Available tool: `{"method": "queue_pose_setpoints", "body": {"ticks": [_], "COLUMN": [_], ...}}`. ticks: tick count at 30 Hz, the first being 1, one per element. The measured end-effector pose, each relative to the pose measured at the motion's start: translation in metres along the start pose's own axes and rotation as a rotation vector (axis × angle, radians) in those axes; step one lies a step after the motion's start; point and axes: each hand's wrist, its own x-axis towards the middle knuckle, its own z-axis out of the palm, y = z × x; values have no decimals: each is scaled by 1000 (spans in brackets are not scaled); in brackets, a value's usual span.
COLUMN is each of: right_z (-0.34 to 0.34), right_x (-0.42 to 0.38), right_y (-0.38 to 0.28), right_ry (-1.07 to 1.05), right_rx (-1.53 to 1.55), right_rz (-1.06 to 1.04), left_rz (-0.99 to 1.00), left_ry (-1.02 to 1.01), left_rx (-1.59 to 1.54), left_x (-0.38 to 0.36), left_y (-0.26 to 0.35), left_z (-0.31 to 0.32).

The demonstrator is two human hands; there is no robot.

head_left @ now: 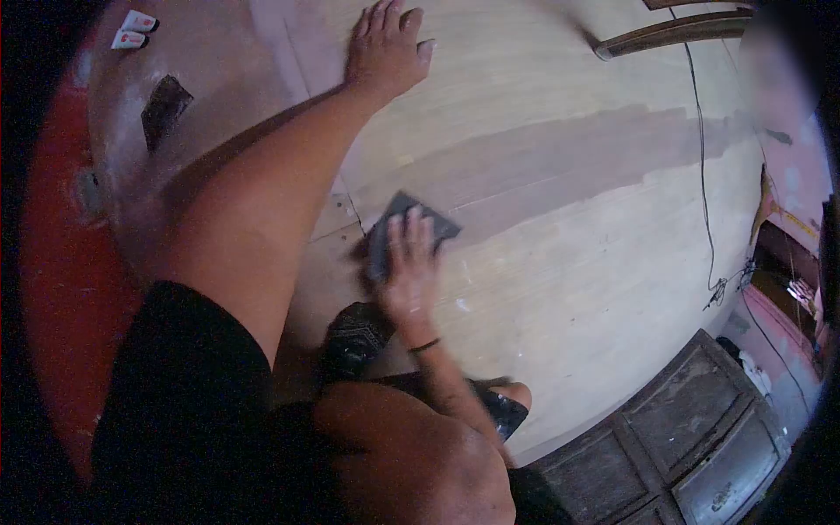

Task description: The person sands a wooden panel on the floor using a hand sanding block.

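Observation:
My left hand [389,51] lies palm down on the large pale board [560,289], fingers spread and thumb out to the side. Lower down, my right hand [411,271] is slightly blurred and wears a thin dark band at the wrist. Its fingers press flat on a dark grey sheet of sandpaper [447,227] against the board, beside a seam. A greyish-brown smoothed strip [560,166] runs rightward from the sandpaper. Close below my right hand is a black patterned item [354,341], whose kind I cannot make out.
Two small white tubes [136,31] and a dark sheet scrap [166,109] lie at the upper left. A black cable [702,166] crosses the right side. Dark wooden panels [682,429] stand at lower right, and a curved wooden piece [674,33] juts in above.

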Motion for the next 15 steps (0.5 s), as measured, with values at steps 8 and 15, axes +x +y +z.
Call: {"method": "queue_pose_setpoints", "body": {"ticks": [8, 15], "right_z": [-49, -32], "right_x": [100, -30], "right_y": [146, -35], "right_ry": [417, -184], "right_rx": [-59, 286], "right_rz": [113, -202], "left_rz": [-9, -35], "left_ry": [-1, -39], "left_rx": [6, -4], "left_x": [-1, -2], "left_y": [1, -1], "left_z": [4, 11]}}
